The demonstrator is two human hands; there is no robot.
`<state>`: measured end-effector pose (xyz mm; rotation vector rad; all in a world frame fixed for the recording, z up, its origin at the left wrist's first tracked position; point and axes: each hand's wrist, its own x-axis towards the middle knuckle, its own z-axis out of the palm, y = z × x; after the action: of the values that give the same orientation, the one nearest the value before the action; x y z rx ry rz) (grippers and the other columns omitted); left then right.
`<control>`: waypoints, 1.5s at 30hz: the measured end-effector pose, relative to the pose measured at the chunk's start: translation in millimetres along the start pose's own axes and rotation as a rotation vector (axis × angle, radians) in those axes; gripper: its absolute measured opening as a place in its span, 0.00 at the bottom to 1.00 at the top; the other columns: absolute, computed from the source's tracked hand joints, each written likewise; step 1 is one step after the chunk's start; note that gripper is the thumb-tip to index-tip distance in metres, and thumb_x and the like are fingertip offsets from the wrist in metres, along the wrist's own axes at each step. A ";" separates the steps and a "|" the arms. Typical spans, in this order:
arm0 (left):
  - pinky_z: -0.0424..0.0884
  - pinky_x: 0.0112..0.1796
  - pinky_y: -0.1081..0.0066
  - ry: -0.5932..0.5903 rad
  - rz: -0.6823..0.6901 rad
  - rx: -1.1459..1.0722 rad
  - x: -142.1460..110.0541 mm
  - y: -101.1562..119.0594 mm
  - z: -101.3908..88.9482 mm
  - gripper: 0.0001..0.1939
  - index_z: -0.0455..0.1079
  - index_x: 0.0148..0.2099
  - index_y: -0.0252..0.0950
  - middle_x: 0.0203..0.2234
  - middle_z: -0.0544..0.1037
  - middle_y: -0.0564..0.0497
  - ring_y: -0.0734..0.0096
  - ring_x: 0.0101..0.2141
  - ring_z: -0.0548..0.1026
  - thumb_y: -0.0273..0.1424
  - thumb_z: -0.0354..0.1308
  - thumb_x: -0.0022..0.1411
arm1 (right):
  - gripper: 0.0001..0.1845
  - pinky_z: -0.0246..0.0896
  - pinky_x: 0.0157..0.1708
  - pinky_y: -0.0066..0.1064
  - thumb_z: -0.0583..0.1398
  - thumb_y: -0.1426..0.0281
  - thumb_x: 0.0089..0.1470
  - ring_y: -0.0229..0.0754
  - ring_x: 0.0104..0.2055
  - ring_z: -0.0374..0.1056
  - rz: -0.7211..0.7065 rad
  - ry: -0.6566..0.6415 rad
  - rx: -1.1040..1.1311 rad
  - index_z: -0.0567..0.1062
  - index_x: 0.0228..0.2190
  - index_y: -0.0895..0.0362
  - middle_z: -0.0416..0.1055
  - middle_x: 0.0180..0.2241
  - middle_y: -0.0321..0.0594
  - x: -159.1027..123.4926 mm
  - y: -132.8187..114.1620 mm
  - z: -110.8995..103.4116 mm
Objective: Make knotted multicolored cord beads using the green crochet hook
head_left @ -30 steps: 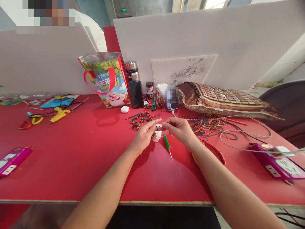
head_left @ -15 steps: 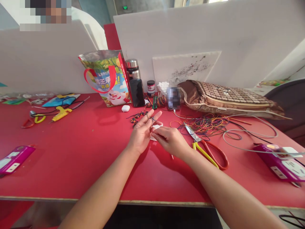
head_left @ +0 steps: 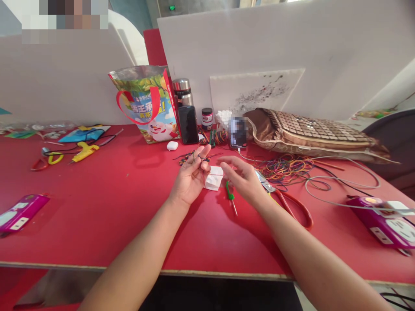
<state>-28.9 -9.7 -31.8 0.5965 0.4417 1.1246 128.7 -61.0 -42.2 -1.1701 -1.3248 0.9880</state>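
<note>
My left hand (head_left: 191, 179) is raised over the table, palm partly up. Its thumb and fingers are closed on a thin dark cord (head_left: 200, 157) looped at the fingers. To its right is my right hand (head_left: 242, 176), with thumb and forefinger drawn close together. A fine reddish strand (head_left: 215, 174) runs from the left hand toward the right one, above a small white paper (head_left: 214, 183); its right end is hard to make out. Under the right hand lies a green-handled tool (head_left: 230, 192) with a thin metal shaft. A braided multicoloured cord (head_left: 184, 159) lies behind the left hand.
Scissors (head_left: 292, 207) and a tangle of coloured cord (head_left: 285, 168) lie at right, near a purple power strip (head_left: 372, 216). Behind stand a bag (head_left: 145, 108), a dark phone (head_left: 188, 125) and a lit phone (head_left: 238, 134). A yellow glue gun (head_left: 84, 151) lies left.
My right hand has moved right, away from the left hand, uncovering the white paper and the green-handled tool. The left hand's fingers have curled in more.
</note>
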 end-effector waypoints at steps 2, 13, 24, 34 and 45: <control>0.74 0.35 0.76 0.013 0.000 -0.031 0.2 0.5 0.5 0.25 0.71 0.64 0.40 0.57 0.79 0.46 0.83 0.27 0.71 0.19 0.54 0.67 | 0.27 0.62 0.18 0.28 0.61 0.50 0.58 0.39 0.24 0.72 0.117 -0.050 0.135 0.72 0.51 0.56 0.77 0.37 0.43 1.4 2.1 1.8; 0.75 0.38 0.75 0.026 0.018 -0.061 -2.7 5.4 4.3 0.25 0.73 0.62 0.41 0.52 0.82 0.49 0.82 0.27 0.71 0.19 0.52 0.67 | 0.18 0.46 0.21 0.29 0.58 0.60 0.58 0.33 0.18 0.54 0.051 -0.306 -0.217 0.68 0.20 0.56 0.59 0.15 0.30 0.1 9.1 4.5; 0.75 0.47 0.72 0.049 0.064 -0.013 1.7 8.7 -1.7 0.20 0.78 0.51 0.38 0.41 0.85 0.50 0.80 0.29 0.77 0.16 0.53 0.65 | 0.12 0.52 0.22 0.28 0.57 0.64 0.58 0.34 0.18 0.59 0.078 -0.183 -0.342 0.77 0.33 0.59 0.64 0.20 0.32 3.0 13.5 -2.3; 0.75 0.46 0.68 -0.046 0.134 0.141 -2.2 -8.5 -2.9 0.14 0.78 0.49 0.38 0.43 0.85 0.47 0.68 0.39 0.83 0.22 0.63 0.62 | 0.13 0.56 0.26 0.29 0.63 0.59 0.58 0.36 0.24 0.62 -0.111 0.010 -0.268 0.77 0.33 0.57 0.73 0.25 0.36 -9.3 0.0 17.0; 0.69 0.59 0.51 -0.154 0.146 0.247 -13.4 -20.9 7.8 0.20 0.78 0.55 0.43 0.49 0.84 0.45 0.53 0.54 0.79 0.30 0.68 0.60 | 0.08 0.56 0.27 0.30 0.60 0.64 0.56 0.37 0.24 0.61 -0.066 0.116 -0.097 0.72 0.30 0.55 0.70 0.24 0.34 -9.9 5.3 31.7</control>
<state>-14.6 -30.3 -38.9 0.9378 0.4113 1.1607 97.4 -67.9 -52.3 -1.2300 -1.3220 0.8040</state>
